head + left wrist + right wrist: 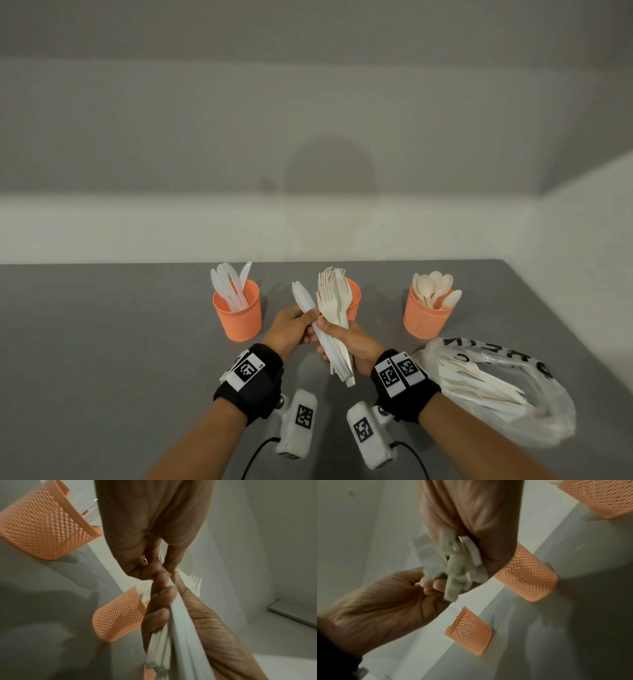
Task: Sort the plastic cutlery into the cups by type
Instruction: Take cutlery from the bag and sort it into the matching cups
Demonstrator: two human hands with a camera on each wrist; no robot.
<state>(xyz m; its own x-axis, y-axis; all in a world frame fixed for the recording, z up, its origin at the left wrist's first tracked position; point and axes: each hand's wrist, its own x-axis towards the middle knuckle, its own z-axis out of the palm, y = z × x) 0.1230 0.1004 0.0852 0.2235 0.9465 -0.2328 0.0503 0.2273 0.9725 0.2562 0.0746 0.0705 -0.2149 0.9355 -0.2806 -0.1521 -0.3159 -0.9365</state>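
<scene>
Three orange mesh cups stand in a row: the left cup holds knives, the middle cup forks, the right cup spoons. In front of the middle cup my right hand grips a mixed bundle of white forks and knives by the handles, tips up. My left hand pinches a couple of knives at the bundle's left side. In the left wrist view, left fingers meet the right hand on the handles. In the right wrist view, handle ends stick out below the grip.
A clear plastic bag with more white cutlery lies on the grey table at the right, just behind my right wrist. A white wall rises behind the cups and along the right side.
</scene>
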